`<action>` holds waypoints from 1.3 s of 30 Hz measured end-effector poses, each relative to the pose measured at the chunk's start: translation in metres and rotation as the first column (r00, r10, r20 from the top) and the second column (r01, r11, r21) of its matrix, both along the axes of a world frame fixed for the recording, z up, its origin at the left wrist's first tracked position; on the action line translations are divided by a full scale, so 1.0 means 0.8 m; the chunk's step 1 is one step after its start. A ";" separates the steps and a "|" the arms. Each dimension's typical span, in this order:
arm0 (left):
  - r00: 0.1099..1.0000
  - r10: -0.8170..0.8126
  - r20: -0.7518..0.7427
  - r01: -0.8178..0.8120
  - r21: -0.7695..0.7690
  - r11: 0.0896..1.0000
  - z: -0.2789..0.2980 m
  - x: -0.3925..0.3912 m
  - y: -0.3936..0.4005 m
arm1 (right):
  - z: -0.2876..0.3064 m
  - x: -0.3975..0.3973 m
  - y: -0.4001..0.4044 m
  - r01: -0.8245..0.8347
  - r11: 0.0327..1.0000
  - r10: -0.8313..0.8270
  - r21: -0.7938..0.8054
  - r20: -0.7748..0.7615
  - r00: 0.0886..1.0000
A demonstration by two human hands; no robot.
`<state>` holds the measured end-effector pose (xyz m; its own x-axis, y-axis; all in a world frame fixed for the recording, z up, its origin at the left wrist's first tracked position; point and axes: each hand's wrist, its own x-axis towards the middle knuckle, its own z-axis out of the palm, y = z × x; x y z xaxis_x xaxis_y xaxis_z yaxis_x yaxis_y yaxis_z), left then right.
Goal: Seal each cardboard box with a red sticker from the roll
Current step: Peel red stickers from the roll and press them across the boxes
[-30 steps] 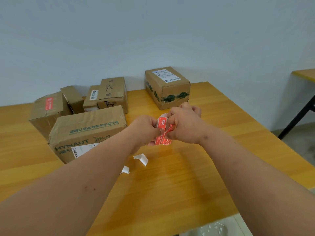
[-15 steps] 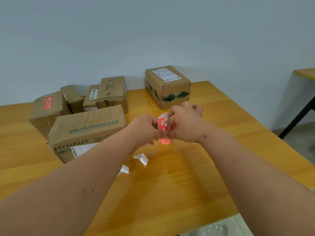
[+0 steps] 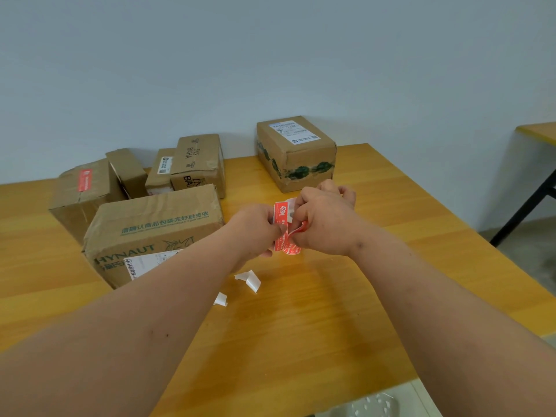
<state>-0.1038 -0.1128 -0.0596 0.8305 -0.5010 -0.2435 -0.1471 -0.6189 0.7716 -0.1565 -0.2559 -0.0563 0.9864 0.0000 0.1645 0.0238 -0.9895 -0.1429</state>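
Both hands met above the counter [image 3: 301, 326]: the left hand [image 3: 255, 227] pinched a red sticker [image 3: 281, 212], and the right hand [image 3: 323, 224] curled around the sticker roll [image 3: 291, 246]. Peeling looked to be the step in hand. Next, the freed sticker would need carrying to an unsealed cardboard box [image 3: 296, 153] behind the hands and pressing across its flap seam.
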 end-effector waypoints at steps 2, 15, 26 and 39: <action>1.000 0.002 -0.011 -0.002 -0.016 1.000 0.001 0.000 0.001 | 0.001 -0.001 0.000 0.000 1.000 0.000 -0.001 0.001 1.000; 0.996 -0.040 0.074 0.037 0.040 0.999 0.005 -0.004 0.003 | -0.003 0.003 -0.001 -0.008 1.000 0.008 -0.013 0.001 1.000; 0.999 0.014 0.035 -0.013 -0.020 1.000 0.004 -0.005 0.002 | -0.007 -0.001 -0.001 -0.025 1.000 0.026 -0.017 0.032 0.999; 1.000 -0.014 0.014 0.015 -0.022 1.000 0.005 -0.006 0.004 | -0.009 -0.001 0.000 -0.023 1.000 0.023 -0.020 0.034 0.999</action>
